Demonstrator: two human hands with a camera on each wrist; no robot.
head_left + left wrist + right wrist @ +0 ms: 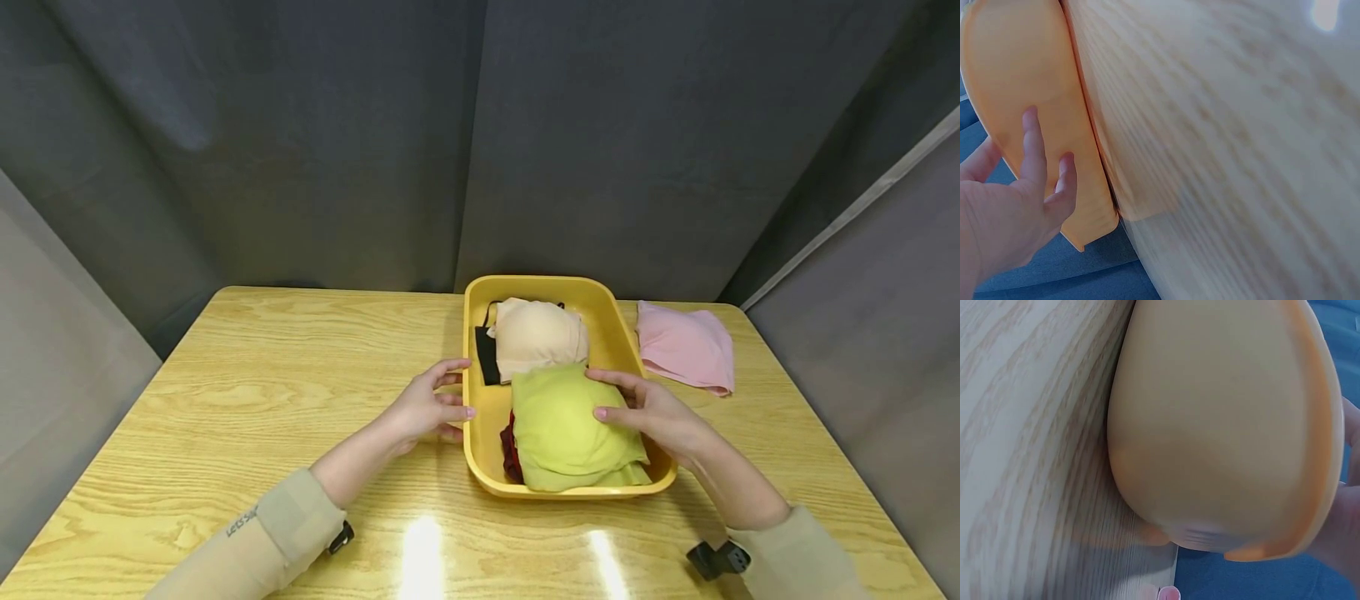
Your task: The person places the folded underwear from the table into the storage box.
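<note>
A yellow plastic bin [626, 333] stands on the table with folded garments in it. My left hand [429, 406] is at its left side, fingers spread and fingertips right at the rim; the left wrist view shows the fingers along the outer wall. Over the near half of the bin, my right hand [660, 412] rests its thumb and forefinger on a folded yellow-green bra [566, 429], without curling round it. Dark red fabric [512, 450] peeks out beneath it. Behind lies a beige bra [540, 337], partly over a black garment [487, 357].
A folded pink bra [686, 346] lies on the wooden table [300, 375], right of the bin near the back edge. Grey curtains [337, 150] hang behind the table and at both sides.
</note>
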